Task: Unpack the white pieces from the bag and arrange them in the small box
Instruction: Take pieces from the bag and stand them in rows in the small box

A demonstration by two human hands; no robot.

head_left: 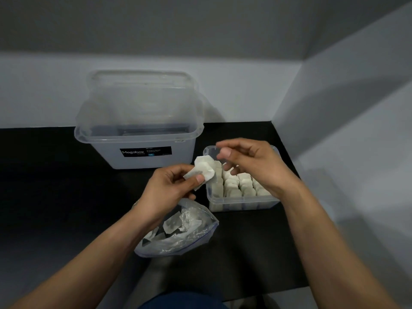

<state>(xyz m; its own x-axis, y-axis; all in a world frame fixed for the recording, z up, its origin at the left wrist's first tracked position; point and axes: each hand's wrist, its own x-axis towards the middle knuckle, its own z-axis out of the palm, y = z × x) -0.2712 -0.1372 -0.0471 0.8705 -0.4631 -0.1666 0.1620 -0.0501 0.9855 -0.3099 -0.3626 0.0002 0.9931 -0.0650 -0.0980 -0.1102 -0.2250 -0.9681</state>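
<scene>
Well, from the head camera I saw both hands raised over the black tabletop (55, 186), close together but not touching. The left hand (171, 186) was curled, thumb and fingers pinching a small bunch of white pieces (204, 171) held just left of the small box (243, 202). The right hand (252, 166) hovered over that box, fingers loosely bent, thumb and forefinger near each other; it was blurred, and I could not tell whether it pinched anything.

The small box, clear plastic, stood at the right and held rows of packed pieces (234, 184) standing on edge. The bag (178, 233), clear and crumpled, lay open under my left wrist with a few loose pieces (170, 226) inside. Behind it stood a large clear tub (138, 157) labelled Megabox, its lid (140, 97) propped upright against the wall.
</scene>
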